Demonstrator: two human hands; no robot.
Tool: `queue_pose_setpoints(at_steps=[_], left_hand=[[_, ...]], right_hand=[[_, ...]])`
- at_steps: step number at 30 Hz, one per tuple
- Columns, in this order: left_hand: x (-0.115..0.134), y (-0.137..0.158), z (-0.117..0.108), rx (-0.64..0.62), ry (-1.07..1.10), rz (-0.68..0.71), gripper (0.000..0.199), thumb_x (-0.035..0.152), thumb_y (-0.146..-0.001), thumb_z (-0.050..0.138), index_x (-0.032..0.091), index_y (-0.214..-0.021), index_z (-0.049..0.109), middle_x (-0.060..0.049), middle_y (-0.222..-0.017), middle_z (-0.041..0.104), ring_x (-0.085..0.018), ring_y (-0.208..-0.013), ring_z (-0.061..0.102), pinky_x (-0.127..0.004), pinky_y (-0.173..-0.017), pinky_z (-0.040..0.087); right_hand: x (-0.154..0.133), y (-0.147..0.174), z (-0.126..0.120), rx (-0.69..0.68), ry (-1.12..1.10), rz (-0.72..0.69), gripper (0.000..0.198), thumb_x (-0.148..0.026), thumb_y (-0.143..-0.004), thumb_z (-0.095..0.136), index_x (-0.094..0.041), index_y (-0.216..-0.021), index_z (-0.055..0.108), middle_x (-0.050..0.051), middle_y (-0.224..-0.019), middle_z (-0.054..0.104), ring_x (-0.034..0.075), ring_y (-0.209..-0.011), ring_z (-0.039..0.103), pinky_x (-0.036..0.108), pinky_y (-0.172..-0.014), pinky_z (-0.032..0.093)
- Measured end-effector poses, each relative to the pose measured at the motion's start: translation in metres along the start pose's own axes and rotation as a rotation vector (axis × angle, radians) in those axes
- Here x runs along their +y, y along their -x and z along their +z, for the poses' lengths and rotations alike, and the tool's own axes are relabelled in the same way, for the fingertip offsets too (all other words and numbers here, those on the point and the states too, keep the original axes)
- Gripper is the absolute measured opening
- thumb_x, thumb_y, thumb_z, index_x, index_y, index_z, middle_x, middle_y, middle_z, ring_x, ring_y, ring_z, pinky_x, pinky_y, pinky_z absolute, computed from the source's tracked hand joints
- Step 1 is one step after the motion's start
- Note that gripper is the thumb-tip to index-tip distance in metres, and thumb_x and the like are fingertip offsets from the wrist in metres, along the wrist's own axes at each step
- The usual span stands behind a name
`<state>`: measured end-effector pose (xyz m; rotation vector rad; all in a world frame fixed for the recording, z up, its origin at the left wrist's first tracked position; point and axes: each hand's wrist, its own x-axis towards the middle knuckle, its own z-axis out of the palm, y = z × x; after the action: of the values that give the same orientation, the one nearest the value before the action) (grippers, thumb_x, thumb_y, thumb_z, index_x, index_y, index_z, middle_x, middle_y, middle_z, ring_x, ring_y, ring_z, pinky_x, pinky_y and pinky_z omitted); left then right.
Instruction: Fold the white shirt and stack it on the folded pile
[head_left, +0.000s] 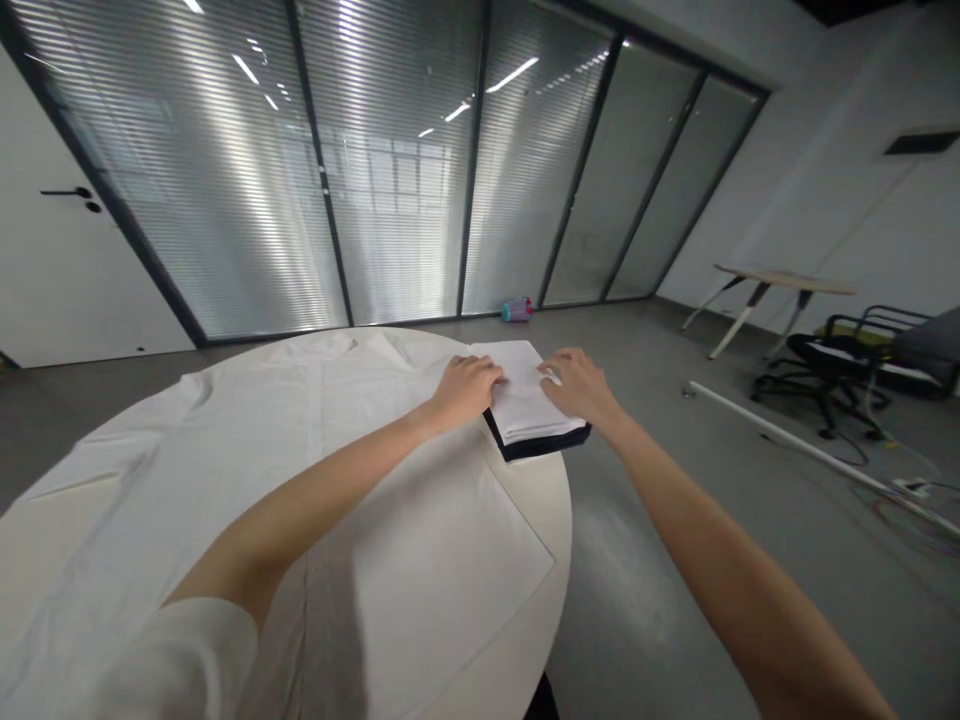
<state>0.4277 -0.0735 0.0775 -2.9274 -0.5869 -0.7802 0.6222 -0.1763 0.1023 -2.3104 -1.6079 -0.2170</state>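
Observation:
A folded white garment (517, 385) lies on top of a folded dark garment (544, 447) at the right edge of the round table. My left hand (469, 385) rests on the left side of this small stack, fingers slightly bent over the white cloth. On the opposite side, my right hand (577, 385) touches the white cloth, with its thumb and fingers apart. Neither hand visibly pinches the fabric. A white button-front shirt (247, 430) lies spread across most of the table, its short sleeves toward the far and left sides; my left forearm crosses above it.
The round white table (536, 500) ends just beneath the stack. Beyond it are a blue and pink basket (517, 310) by the glass partition, a long white pole (795, 445) on the floor, an office chair (847, 365), cables and a wooden-topped table (787, 280).

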Motion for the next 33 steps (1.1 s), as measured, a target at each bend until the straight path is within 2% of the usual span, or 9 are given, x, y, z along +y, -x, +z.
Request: queue_pose_setpoints(at_steps=[3,5,8,11,16,20,24,28,33], left_hand=[[0.012,0.000,0.002,0.123,0.115,-0.097,0.033,0.026,-0.101,0.040,0.019,-0.121,0.064,-0.009,-0.136,0.061,-0.025,-0.132,0.051,-0.042,-0.109,0.039],[0.022,0.007,0.017,0.111,0.167,-0.089,0.046,0.039,-0.103,0.037,0.014,-0.139,0.052,-0.015,-0.152,0.047,-0.028,-0.147,0.034,-0.047,-0.117,0.032],[0.032,0.023,0.046,0.035,0.198,-0.078,0.065,0.046,-0.102,0.036,0.002,-0.151,0.033,-0.023,-0.161,0.028,-0.032,-0.153,0.017,-0.049,-0.121,0.026],[0.035,0.031,0.061,0.028,0.217,-0.090,0.069,0.046,-0.103,0.033,0.000,-0.153,0.027,-0.025,-0.162,0.022,-0.032,-0.154,0.011,-0.049,-0.122,0.025],[0.033,0.032,0.056,-0.007,0.238,-0.088,0.068,0.049,-0.103,0.032,0.004,-0.155,0.026,-0.022,-0.163,0.022,-0.031,-0.154,0.011,-0.049,-0.122,0.026],[0.020,0.053,0.038,-0.051,0.228,-0.006,0.066,0.049,-0.104,0.034,0.008,-0.155,0.030,-0.018,-0.163,0.027,-0.026,-0.153,0.019,-0.041,-0.123,0.028],[-0.035,0.103,0.007,-0.120,0.096,-0.059,0.054,0.048,-0.103,0.036,0.017,-0.146,0.048,-0.013,-0.158,0.040,-0.027,-0.147,0.035,-0.042,-0.118,0.036],[-0.127,0.172,-0.038,-0.207,-0.167,-0.373,0.046,0.045,-0.102,0.042,0.020,-0.136,0.060,-0.011,-0.155,0.044,-0.032,-0.148,0.033,-0.047,-0.118,0.034],[-0.227,0.268,-0.090,-0.272,-0.373,-0.831,0.049,0.045,-0.100,0.041,0.021,-0.140,0.057,-0.012,-0.157,0.040,-0.036,-0.149,0.027,-0.053,-0.116,0.032]], right_hand=[[-0.017,-0.034,0.002,0.005,-0.069,-0.113,0.052,-0.032,-0.100,0.037,-0.021,-0.150,0.046,0.013,-0.159,0.035,0.028,-0.143,0.039,0.043,-0.116,0.034],[-0.024,-0.051,0.015,-0.102,-0.032,-0.156,0.056,-0.039,-0.104,0.027,-0.021,-0.157,0.035,0.011,-0.164,0.027,0.029,-0.149,0.028,0.046,-0.119,0.028],[-0.025,-0.061,0.040,-0.266,0.045,-0.157,0.060,-0.050,-0.105,0.023,-0.023,-0.157,0.034,0.011,-0.163,0.029,0.033,-0.151,0.023,0.055,-0.119,0.024],[-0.021,-0.060,0.055,-0.289,0.054,-0.158,0.061,-0.054,-0.105,0.019,-0.025,-0.157,0.033,0.011,-0.164,0.026,0.032,-0.152,0.020,0.056,-0.118,0.024],[-0.020,-0.056,0.056,-0.287,0.092,-0.156,0.060,-0.055,-0.104,0.019,-0.030,-0.156,0.035,0.008,-0.164,0.026,0.029,-0.152,0.019,0.057,-0.119,0.022],[-0.026,-0.051,0.048,-0.259,0.125,-0.156,0.061,-0.056,-0.103,0.022,-0.028,-0.156,0.035,0.010,-0.163,0.029,0.031,-0.151,0.023,0.061,-0.117,0.022],[-0.049,-0.049,0.030,-0.144,0.290,-0.205,0.055,-0.047,-0.102,0.036,-0.022,-0.149,0.048,0.015,-0.157,0.041,0.036,-0.147,0.030,0.069,-0.115,0.015],[-0.112,-0.048,0.019,0.129,0.288,-0.408,0.048,-0.033,-0.099,0.043,-0.015,-0.141,0.056,0.015,-0.151,0.048,0.035,-0.146,0.030,0.063,-0.119,0.013],[-0.212,-0.043,0.063,-0.093,0.104,-0.576,0.055,-0.049,-0.104,0.032,-0.019,-0.145,0.052,0.014,-0.148,0.052,0.031,-0.140,0.042,0.056,-0.118,0.024]])
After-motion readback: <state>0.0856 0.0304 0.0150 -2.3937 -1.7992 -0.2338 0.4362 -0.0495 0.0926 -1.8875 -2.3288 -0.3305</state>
